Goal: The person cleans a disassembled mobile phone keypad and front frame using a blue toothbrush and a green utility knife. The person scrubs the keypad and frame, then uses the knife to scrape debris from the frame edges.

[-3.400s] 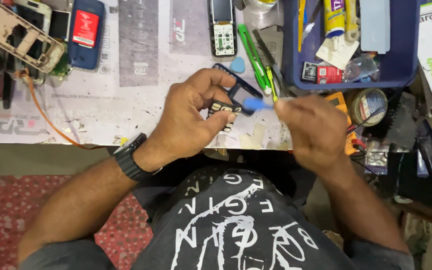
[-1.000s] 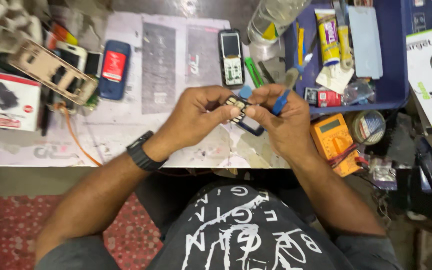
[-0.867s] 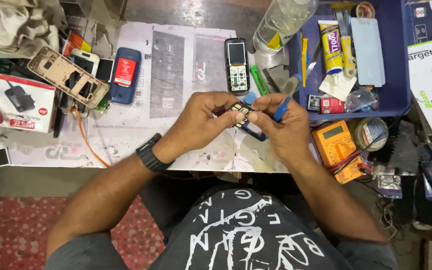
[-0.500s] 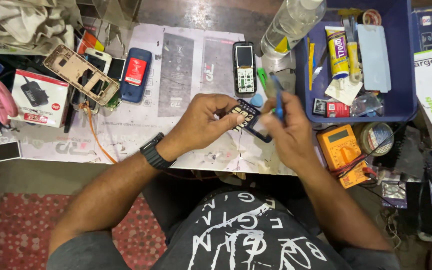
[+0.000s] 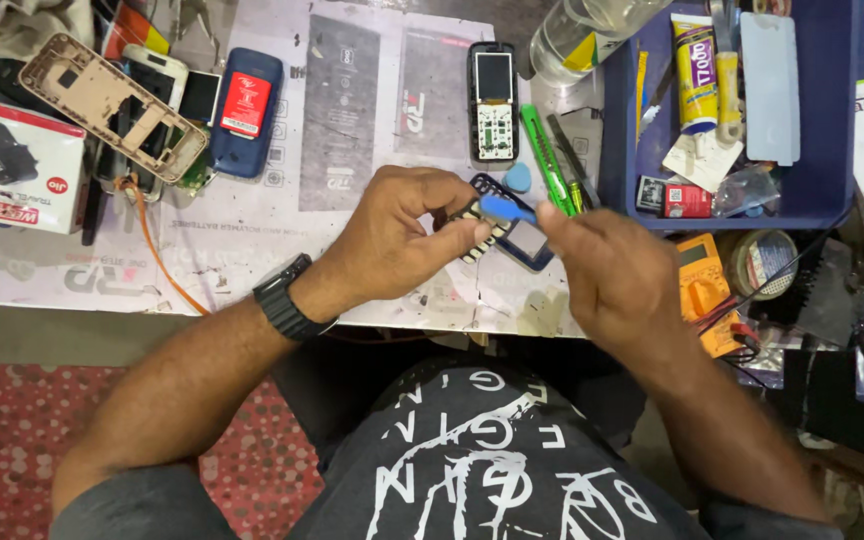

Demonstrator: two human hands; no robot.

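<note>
Two hands closed: left hand (image 5: pixel 397 235) pinching keypad (image 5: pixel 472 222), right hand (image 5: pixel 612 275) gripping blue tool (image 5: pixel 508 209).

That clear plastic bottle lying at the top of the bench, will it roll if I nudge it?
Probably: the clear plastic bottle is round and lies on its side. It looks light. The blue plastic tray beside it may stop it.

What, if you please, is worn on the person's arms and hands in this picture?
Both hands are bare, with no gloves or rings visible. The left hand has a black band-style wristwatch on its wrist. The right hand shows a bare wrist. Both forearms are uncovered; short grey sleeves begin near the upper arms.
</note>
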